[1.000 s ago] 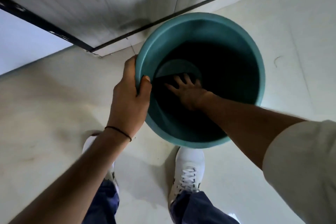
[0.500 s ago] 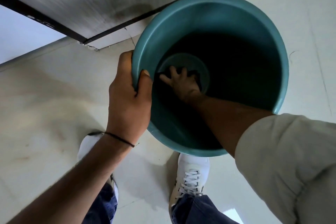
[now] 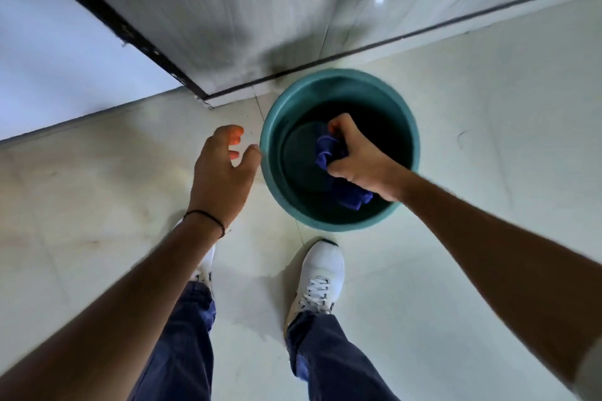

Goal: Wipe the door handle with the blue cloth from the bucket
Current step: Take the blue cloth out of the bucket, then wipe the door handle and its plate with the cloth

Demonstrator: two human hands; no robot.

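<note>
A teal bucket (image 3: 338, 81) stands on the pale tiled floor in front of my feet. My right hand (image 3: 358, 159) is above the bucket's mouth, shut on a crumpled blue cloth (image 3: 329, 151) whose loose end hangs below my wrist. My left hand (image 3: 223, 169) hovers just left of the bucket's rim with its fingers apart, holding nothing. No door handle is in view.
A grey door (image 3: 228, 10) with a dark frame (image 3: 107, 19) rises just behind the bucket. A white wall (image 3: 49, 58) is at the left. My white shoes (image 3: 317, 280) stand on the floor right below the bucket.
My right hand has come up from the bucket's bottom with the blue cloth in it. My left hand has let go of the rim. The view has pulled back and up.
</note>
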